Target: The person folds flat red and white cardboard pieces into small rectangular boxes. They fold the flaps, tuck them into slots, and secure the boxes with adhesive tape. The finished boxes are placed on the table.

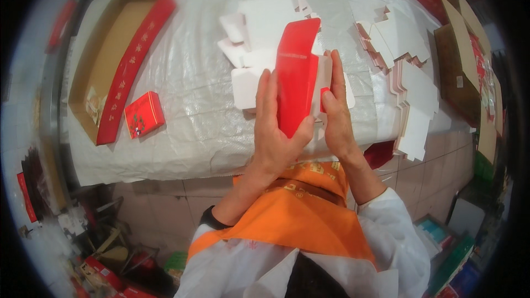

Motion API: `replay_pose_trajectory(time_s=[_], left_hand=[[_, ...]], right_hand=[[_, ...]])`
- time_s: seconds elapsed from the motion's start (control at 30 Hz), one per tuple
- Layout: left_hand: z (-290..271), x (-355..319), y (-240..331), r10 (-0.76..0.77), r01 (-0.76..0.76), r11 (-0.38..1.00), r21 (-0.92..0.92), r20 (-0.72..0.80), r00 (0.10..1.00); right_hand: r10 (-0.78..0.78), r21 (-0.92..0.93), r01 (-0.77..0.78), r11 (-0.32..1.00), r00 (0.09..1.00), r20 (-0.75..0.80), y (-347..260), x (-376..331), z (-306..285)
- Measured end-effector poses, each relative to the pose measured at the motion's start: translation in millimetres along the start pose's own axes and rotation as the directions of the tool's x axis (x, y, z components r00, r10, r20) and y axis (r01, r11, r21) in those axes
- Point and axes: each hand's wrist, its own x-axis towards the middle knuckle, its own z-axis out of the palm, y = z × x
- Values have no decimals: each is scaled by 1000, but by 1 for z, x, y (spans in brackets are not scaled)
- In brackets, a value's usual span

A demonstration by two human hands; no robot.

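Note:
Between my two hands is a red cardboard carton (297, 77), partly folded, with a flap standing up at its far end and pale inner card showing on its right. My left hand (274, 124) grips its left side, thumb across the near end and fingers along the edge. My right hand (338, 116) presses the right side, fingers stretched along the pale panel and thumb at a small red flap. Just beyond lies a loose pile of white flat carton blanks (264, 22). To the left sits a small closed red box (144, 115) with a printed picture.
A long open cardboard box (91, 58) with a red front strip stands at the left. Stacked white blanks (411, 99) lie along the right side. Beyond them is an open brown carton (455, 77) holding red packages. A pale plastic sheet (193, 94) covers the table.

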Motion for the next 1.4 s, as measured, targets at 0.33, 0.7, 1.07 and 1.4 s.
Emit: replay_pose_trajectory(time_s=[0.33,0.7,1.07,1.4], left_hand=[[14,1,-2,218,-205,971,119,-106,970],[17,0,-8,333,-284,904,320,-111,936],[15,-5,4,411,-344,800,492,-32,911],[16,-7,3,475,-399,706,585,27,880]], right_hand=[[13,64,-15,998,1000,24,-2,-2,3],[-4,54,5,999,1000,-7,-2,-2,5],[11,124,-2,992,998,-65,9,-4,5],[-61,92,62,994,998,-14,25,-6,1]])
